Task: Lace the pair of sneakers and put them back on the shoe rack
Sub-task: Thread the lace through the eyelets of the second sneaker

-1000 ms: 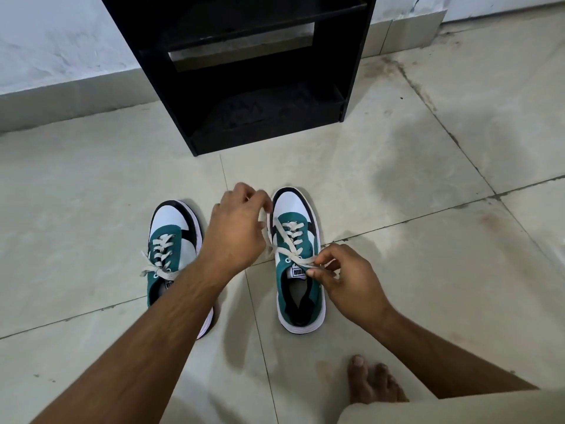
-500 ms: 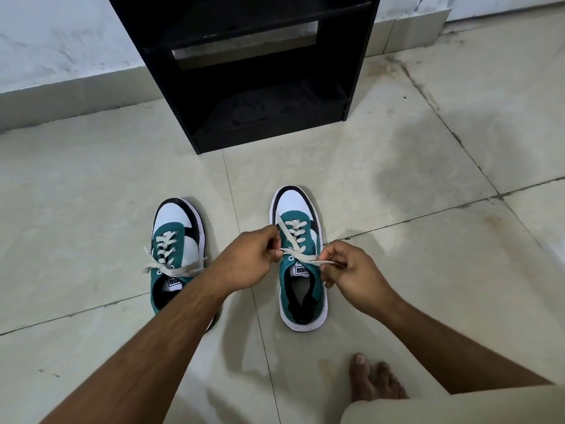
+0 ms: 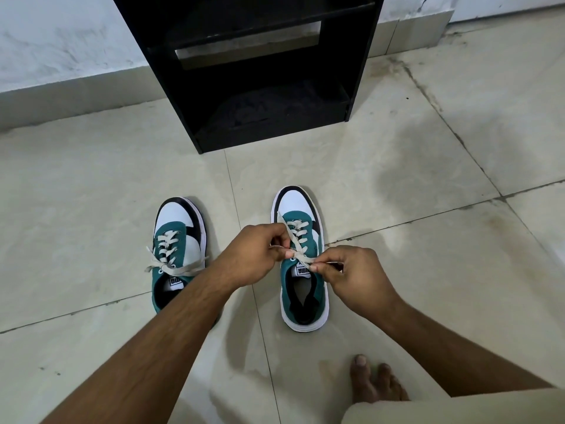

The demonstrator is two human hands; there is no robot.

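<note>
Both hands, left hand (image 3: pixel 253 255) and right hand (image 3: pixel 351 273), are pinching lace (image 3: pixel 301 257) ends over the sneaker (image 3: pixel 301 264) nearer the rack (image 3: pixel 260 71); pulling evenly should be snugging it.

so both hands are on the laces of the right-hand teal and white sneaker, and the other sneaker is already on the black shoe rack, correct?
Partly wrong. The left hand and right hand do pinch the cream laces of the right-hand teal and white sneaker. But the head view shows the other teal and white sneaker on the tiled floor, not on the black shoe rack.
</note>
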